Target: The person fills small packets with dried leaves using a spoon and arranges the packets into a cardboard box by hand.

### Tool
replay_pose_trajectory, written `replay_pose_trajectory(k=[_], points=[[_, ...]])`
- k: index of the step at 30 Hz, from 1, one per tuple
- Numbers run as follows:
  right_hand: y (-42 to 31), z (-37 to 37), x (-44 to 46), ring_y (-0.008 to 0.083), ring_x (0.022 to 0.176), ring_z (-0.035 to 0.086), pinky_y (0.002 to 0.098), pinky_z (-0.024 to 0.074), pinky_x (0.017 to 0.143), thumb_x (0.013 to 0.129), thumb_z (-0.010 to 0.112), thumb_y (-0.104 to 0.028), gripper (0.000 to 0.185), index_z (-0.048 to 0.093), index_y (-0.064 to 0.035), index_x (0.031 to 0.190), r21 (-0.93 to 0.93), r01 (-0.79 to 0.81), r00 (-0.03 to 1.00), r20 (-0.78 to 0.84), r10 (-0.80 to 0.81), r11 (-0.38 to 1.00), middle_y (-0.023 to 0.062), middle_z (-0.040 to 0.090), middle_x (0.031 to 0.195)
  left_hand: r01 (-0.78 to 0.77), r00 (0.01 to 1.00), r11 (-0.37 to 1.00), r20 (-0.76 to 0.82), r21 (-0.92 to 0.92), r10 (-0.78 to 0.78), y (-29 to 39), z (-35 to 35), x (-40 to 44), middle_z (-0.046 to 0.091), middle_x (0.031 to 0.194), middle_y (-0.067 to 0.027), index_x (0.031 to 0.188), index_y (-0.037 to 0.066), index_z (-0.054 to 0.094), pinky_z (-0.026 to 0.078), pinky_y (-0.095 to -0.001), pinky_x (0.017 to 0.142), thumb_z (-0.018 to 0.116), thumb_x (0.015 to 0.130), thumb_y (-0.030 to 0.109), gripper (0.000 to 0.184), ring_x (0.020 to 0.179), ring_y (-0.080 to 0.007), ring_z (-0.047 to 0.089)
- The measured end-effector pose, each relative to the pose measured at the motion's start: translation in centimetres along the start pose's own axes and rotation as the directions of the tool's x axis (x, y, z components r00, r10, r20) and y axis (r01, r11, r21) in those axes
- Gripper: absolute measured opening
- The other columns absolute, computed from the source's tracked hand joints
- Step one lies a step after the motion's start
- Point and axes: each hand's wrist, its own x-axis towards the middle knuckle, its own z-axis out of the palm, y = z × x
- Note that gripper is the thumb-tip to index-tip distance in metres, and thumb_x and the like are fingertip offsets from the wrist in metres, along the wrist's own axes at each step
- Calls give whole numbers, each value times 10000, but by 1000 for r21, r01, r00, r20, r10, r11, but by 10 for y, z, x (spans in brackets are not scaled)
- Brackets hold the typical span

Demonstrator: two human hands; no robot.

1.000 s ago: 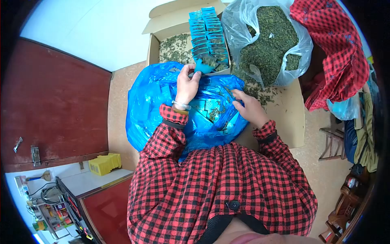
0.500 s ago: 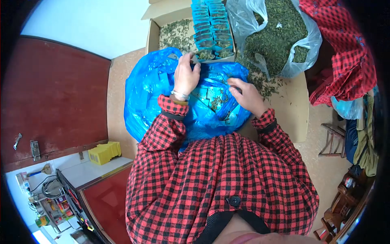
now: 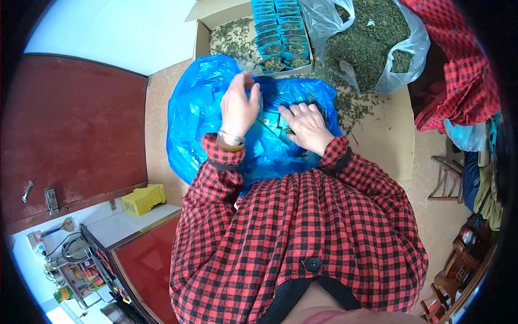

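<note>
In the head view, a dark red door point(image 3: 78, 129) and a speckled floor point(image 3: 162, 116) surround the work. The left hand point(image 3: 240, 108), a bracelet point(image 3: 231, 138) at its wrist, points away from the body over a blue plastic bag point(image 3: 197, 116), its fingers loosely curled and thumb apart; whether it grasps anything, I cannot tell. Just right of it, the right hand point(image 3: 307, 125) lies palm down with fingers spread, released, over blue packets point(image 3: 270, 120) in the bag's opening, hiding part of them. Beyond both hands, a cardboard box point(image 3: 200, 42) holds two rows of filled sachets point(image 3: 272, 63) and loose leaves point(image 3: 232, 38). Farther out from the right hand are a clear scoop point(image 3: 349, 74) and a clear bag point(image 3: 418, 70) of dried leaves, near a checked cloth point(image 3: 464, 81).
</note>
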Motion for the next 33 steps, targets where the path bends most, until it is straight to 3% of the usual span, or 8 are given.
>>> replay_pose_trajectory(k=[4, 5, 9, 12, 16, 25, 28, 33], points=[[11, 6, -4, 259, 992, 582, 395, 404, 802, 669, 795, -287, 651, 549, -94, 1239, -54, 33, 997, -73, -37, 998, 80, 596, 994, 111, 938, 980, 343, -166, -48, 5, 4, -19, 667, 1039, -189, 1178, 20, 588, 533, -397, 797, 686, 845, 126, 363, 931, -324, 667], [14, 5, -5, 259, 992, 582, 395, 404, 802, 669, 795, -287, 651, 549, -94, 1239, -56, 36, 996, -75, -40, 998, 80, 596, 994, 110, 939, 980, 339, -166, -48, 2, 11, -25, 667, 1039, -189, 1178, 20, 588, 533, -397, 797, 686, 845, 126, 363, 931, -324, 667], [29, 2, -8, 273, 981, 618, 409, 403, 837, 671, 780, -292, 633, 544, -86, 1221, -66, -17, 998, 65, 22, 998, 115, 641, 1003, -184, 864, 982, 471, -37, 179, -16, 42, -50, 640, 1094, -179, 1163, 37, 584, 523, -442, 822, 728, 799, 195, 422, 1012, -328, 633], [41, 5, -8, 293, 945, 655, 427, 442, 829, 692, 746, -281, 518, 597, -82, 1147, 241, -96, 987, 145, 62, 966, 143, 684, 980, -374, 792, 920, 557, 116, 251, -10, 44, -59, 579, 1232, -205, 1206, 44, 582, 467, -443, 944, 779, 746, 238, 536, 1144, -361, 556], [49, 0, -15, 262, 855, 668, 394, 491, 762, 750, 722, -240, 358, 638, -48, 1040, 501, -216, 975, 152, 161, 838, 124, 686, 912, -312, 779, 947, 592, 78, 208, -10, 40, -59, 533, 1286, -200, 1243, 49, 561, 420, -448, 1003, 815, 700, 264, 637, 1216, -385, 487], [65, 10, -21, 244, 789, 690, 353, 534, 737, 779, 660, -147, 209, 680, -32, 953, 685, -200, 976, 80, 200, 701, 131, 705, 912, -260, 837, 961, 519, 96, 174, -6, 52, -60, 548, 1257, -167, 1242, 50, 545, 411, -461, 983, 820, 677, 338, 691, 1191, -365, 495], [70, 27, -18, 239, 834, 689, 347, 534, 781, 803, 625, -96, 196, 681, -30, 979, 888, -97, 987, 29, 156, 449, 135, 705, 928, -280, 879, 919, 458, 278, 129, 11, 55, -66, 536, 1269, -167, 1162, 55, 568, 405, -464, 965, 816, 677, 348, 618, 1193, -353, 492], [63, 11, -30, 233, 897, 685, 344, 528, 812, 828, 603, -86, 208, 680, -30, 1013, 703, -54, 953, -175, 247, 709, 124, 708, 948, -304, 897, 919, 401, 252, 187, 10, 55, -59, 601, 1081, -152, 992, 50, 591, 447, -457, 888, 800, 723, 269, 405, 1062, -341, 566]])
